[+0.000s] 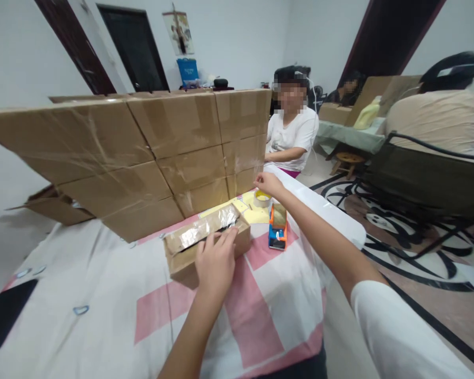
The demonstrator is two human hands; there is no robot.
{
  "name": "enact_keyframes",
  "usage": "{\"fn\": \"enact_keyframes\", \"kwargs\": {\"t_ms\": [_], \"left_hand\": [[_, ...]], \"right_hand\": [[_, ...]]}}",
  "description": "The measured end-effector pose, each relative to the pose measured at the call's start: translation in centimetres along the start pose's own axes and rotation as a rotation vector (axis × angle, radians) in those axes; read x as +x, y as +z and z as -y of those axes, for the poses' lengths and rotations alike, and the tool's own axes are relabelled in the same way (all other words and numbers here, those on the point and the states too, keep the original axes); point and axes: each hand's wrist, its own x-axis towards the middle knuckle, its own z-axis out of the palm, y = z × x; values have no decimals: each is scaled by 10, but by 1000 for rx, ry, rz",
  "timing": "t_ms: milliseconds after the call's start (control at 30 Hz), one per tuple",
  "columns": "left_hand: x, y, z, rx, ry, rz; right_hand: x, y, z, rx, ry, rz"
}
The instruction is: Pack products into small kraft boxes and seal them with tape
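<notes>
A small cardboard box (181, 260) lies on the cloth-covered table, with shiny clear tape on its top and a dark gap along the lid. My left hand (217, 258) rests on its near edge, fingers laid over the top by the gap. Further right, my right hand (270, 184) is raised above the table with fingertips pinched together; whatever is between them, if anything, is too small to make out. Just below it sits a roll of tape (262, 199) with a yellow core. An orange and blue tape dispenser (277, 231) stands to the right of the box.
A wall of stacked, taped cardboard boxes (189, 129) rises behind the small box. A person (292, 123) in a white shirt sits beyond the table's far end. A dark folding chair (430, 184) stands at right. A black flat object (8, 316) lies at the left edge.
</notes>
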Motion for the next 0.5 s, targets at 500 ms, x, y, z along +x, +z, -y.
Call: {"fn": "enact_keyframes", "kwargs": {"t_ms": [500], "left_hand": [[-8,4,25,223,202,-150]], "right_hand": [[19,49,-143,89,-35,38]]}}
